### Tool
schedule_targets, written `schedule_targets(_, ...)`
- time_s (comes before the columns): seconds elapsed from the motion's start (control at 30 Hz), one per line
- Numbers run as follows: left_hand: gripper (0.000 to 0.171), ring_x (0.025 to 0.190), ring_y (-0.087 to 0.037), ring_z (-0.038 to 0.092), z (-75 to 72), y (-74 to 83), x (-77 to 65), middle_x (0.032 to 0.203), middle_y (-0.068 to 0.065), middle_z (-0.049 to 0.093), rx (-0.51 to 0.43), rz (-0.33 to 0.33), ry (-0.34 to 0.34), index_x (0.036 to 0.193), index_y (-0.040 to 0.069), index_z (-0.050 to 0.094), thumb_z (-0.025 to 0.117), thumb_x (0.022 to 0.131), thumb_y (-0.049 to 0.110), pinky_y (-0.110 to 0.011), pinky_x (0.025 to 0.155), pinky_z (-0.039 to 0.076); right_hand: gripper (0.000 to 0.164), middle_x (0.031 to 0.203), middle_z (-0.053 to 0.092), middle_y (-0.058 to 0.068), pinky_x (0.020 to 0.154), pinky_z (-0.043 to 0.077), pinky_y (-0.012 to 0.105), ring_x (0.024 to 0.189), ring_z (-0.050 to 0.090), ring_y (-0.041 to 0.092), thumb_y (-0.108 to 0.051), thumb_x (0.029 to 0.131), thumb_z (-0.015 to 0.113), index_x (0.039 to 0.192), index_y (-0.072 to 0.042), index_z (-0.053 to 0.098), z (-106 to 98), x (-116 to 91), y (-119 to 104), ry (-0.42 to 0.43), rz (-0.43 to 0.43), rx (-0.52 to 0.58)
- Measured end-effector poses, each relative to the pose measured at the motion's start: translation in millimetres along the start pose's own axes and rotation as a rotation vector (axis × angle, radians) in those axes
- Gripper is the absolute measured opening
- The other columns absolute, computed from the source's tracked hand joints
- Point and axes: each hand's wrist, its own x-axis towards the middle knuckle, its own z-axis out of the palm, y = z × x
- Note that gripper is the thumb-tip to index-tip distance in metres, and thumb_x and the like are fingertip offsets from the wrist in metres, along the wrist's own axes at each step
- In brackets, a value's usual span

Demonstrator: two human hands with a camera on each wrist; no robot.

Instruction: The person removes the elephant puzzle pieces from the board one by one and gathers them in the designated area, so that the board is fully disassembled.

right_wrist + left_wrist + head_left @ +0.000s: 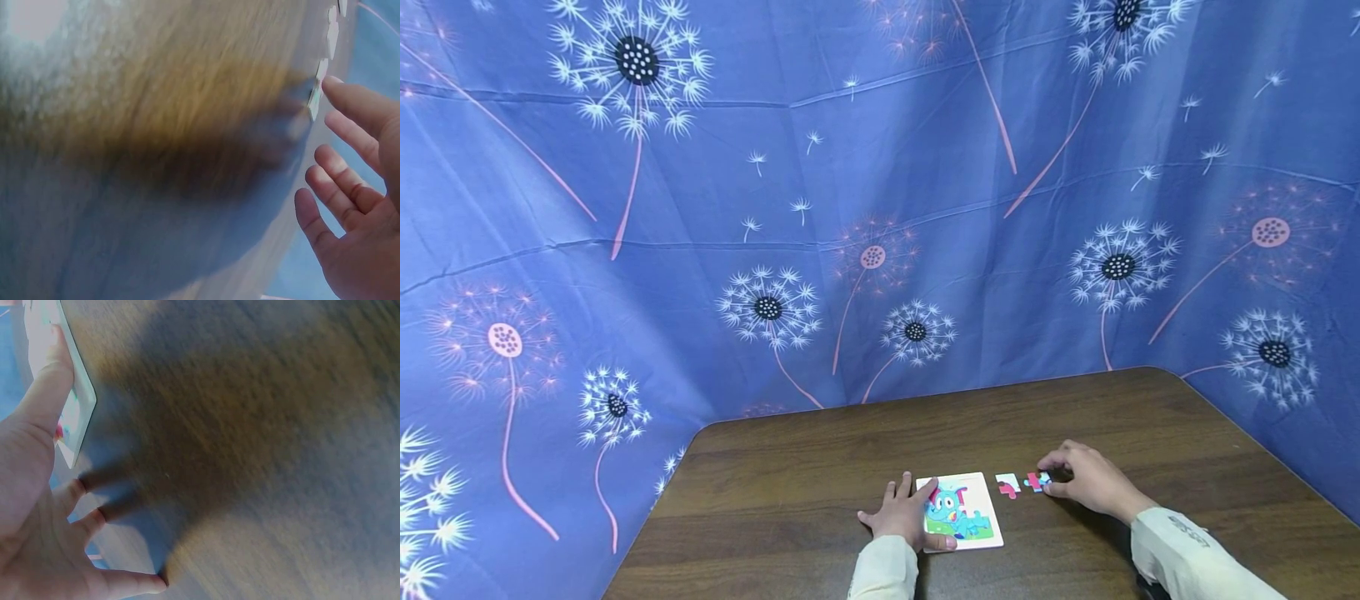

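A square puzzle board (pixel 995 542) with a blue elephant picture lies on the table, some of its picture area showing pale. My left hand (pixel 901 518) spreads over the board's left side. Its thumb and index finger rest on the board, and the other fingers reach onto the wood. Just right of the board lies a pink-and-white puzzle piece (pixel 1008 485). Beside it, a red-and-blue puzzle piece (pixel 1034 482) sits between the thumb and index finger of my right hand (pixel 1093 481), which pinch its right end. The right wrist view shows that puzzle piece (pixel 316 94) edge-on.
The brown wooden table (pixel 790 500) has rounded far corners. A blue curtain (pixel 850 192) printed with dandelions hangs close behind it and along both sides. Light-coloured sleeves (pixel 1187 554) cover the forearms.
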Motion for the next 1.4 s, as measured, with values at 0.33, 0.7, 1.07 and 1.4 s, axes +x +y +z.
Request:
schedule_targets(0.33,0.094,0.144,-0.035,0.040,1.0,-0.5,0.0,0.156,-0.007,0.045,0.008,-0.001,0.015,0.147,0.036,0.054,0.090,0.063,0.057,-0.083,0.093,0.035,0.026,0.095,0.064,-0.006,0.076,0.052,0.043,0.088,0.062,0.020,-0.020,0.078,0.088,0.101,-0.014,0.077,3,-2,-14,0.028,-0.008,0.078)
schedule_targets(0.7,0.093,0.145,-0.034,0.038,0.4,0.7,0.7,0.157,-0.006,0.044,0.014,-0.007,-0.004,0.148,0.036,0.053,0.089,0.065,0.057,-0.083,0.094,0.035,0.030,0.095,0.065,-0.005,0.073,0.049,0.038,0.085,0.058,0.016,-0.026,0.079,0.088,0.104,-0.015,0.077,8,-3,-27,0.022,-0.058,0.113)
schedule_targets(1.07,0.092,0.144,-0.035,0.040,1.0,0.5,-0.3,0.156,-0.008,0.045,0.004,-0.003,0.010,0.147,0.035,0.054,0.090,0.064,0.056,-0.082,0.094,0.035,0.033,0.095,0.067,-0.004,0.067,0.048,0.029,0.080,0.058,0.011,-0.025,0.078,0.089,0.105,-0.012,0.076,16,-7,-39,0.031,-0.156,0.165)
schedule_targets(1.4,0.092,0.144,-0.036,0.040,1.1,0.7,-0.3,0.156,-0.009,0.045,0.007,-0.001,0.001,0.148,0.035,0.053,0.089,0.066,0.057,-0.082,0.094,0.035,0.032,0.098,0.065,-0.006,0.067,0.046,0.027,0.080,0.055,0.008,-0.027,0.079,0.088,0.105,-0.013,0.077,24,-8,-50,-0.055,-0.153,0.205)
